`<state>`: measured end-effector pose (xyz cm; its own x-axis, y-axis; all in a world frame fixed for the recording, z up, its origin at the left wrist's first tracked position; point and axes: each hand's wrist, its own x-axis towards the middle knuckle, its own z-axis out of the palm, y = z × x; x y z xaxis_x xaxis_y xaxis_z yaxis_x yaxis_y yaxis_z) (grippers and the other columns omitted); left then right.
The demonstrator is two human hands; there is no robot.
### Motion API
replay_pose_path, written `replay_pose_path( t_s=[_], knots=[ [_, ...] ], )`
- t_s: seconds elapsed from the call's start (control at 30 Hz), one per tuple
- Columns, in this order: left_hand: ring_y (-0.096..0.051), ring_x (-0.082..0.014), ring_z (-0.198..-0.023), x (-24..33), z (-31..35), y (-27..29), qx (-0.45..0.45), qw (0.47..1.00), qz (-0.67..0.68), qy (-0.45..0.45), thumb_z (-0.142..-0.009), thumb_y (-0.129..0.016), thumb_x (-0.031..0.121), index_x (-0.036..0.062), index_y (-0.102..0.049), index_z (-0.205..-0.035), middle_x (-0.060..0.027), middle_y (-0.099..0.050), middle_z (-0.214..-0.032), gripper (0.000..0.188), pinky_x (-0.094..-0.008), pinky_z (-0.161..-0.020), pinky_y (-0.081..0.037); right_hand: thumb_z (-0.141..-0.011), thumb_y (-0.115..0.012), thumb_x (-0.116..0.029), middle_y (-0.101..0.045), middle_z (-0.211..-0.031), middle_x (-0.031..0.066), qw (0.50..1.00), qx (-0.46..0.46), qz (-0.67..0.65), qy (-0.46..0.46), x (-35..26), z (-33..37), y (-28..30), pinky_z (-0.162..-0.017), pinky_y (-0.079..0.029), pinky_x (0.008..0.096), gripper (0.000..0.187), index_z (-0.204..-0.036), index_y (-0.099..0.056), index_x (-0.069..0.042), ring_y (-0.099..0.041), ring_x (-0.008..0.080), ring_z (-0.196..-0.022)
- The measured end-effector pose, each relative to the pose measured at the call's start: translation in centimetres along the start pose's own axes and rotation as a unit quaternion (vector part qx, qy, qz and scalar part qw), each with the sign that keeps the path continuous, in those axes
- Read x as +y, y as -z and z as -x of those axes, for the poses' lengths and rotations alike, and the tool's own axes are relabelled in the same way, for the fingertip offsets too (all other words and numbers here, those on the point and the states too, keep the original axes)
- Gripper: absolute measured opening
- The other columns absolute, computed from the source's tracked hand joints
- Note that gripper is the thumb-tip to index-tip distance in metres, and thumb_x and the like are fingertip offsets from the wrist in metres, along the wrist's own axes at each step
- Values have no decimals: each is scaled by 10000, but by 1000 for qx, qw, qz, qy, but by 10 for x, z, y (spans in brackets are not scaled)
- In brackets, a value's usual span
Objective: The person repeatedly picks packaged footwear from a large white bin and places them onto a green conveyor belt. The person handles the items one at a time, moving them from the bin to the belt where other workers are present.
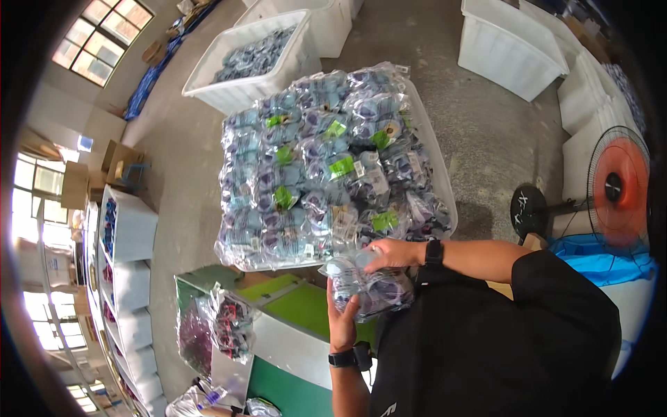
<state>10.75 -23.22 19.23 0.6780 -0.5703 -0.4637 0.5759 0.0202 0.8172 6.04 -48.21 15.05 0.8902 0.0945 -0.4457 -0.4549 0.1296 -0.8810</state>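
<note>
A clear plastic bag of rounded, grey-purple items [379, 290] is between my two hands, just in front of a heaped white bin. My left hand [342, 323] grips its near left side, thumb on top of the film. My right hand [394, 255] closes on its far edge with bent fingers. What kind of items the bag holds I cannot make out. Right behind the bag, a large pile of similar clear bags [313, 167], pale blue and purple with several bright green labels, rises above the rim of the white bin [445, 174].
At my left stands a table with a green and white top [292, 347], bearing bags of red-and-black items [233, 323]. More white bins stand at the far left [260, 83], far right [511, 52] and along the left wall [132, 229]. An orange fan [617, 186] stands at right.
</note>
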Motion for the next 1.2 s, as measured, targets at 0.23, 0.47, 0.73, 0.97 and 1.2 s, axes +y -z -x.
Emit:
replay_pose_path(
  t_s=[0.23, 0.47, 0.73, 0.97, 1.2],
  knots=[
    [-604, -114, -1095, -8, -15, 15, 85, 981, -174, 9, -987, -661, 189, 26, -470, -1465, -66, -611, -1307, 541, -251, -799, -521, -874, -750, -228, -717, -977, 57, 967, 193, -164, 6, -20, 31, 80, -760, -532, 274, 379, -1164, -674, 4, -663, 116, -825],
    [-678, -201, -1004, -36, 15, 67, 135, 946, -295, 12, -953, -700, 205, -14, -552, -1365, -164, -699, -1140, 489, -316, -858, -549, -956, -661, -190, -695, -967, 27, 853, 339, -354, 183, 2, 3, 166, -653, -541, 265, 226, -1139, -644, -58, -674, 137, -823],
    [-678, -174, -943, -72, 63, 121, 199, 940, -275, 44, -956, -688, 176, -49, -545, -1341, -151, -710, -1093, 468, -292, -802, -547, -937, -679, -252, -639, -825, 53, 828, 503, -247, -17, 114, -66, 234, -532, -517, 306, 290, -1061, -584, -8, -637, 174, -667],
    [-633, -117, -756, -100, 103, 158, 261, 929, -250, 78, -948, -697, 181, -47, -546, -1337, -121, -705, -1035, 476, -253, -631, -523, -948, -662, -192, -630, -903, 5, 855, 482, -189, 4, 97, -52, 224, -587, -500, 311, 210, -1142, -615, -130, -552, 127, -666],
    [-654, -138, -772, -113, 113, 190, 243, 929, -266, 88, -936, -709, 191, -26, -563, -1336, -139, -711, -1039, 477, -263, -650, -538, -942, -574, -98, -651, -1001, 144, 778, 569, -264, 35, 88, -81, 216, -674, -602, 399, 196, -1102, -574, 15, -690, 275, -851]
  ],
)
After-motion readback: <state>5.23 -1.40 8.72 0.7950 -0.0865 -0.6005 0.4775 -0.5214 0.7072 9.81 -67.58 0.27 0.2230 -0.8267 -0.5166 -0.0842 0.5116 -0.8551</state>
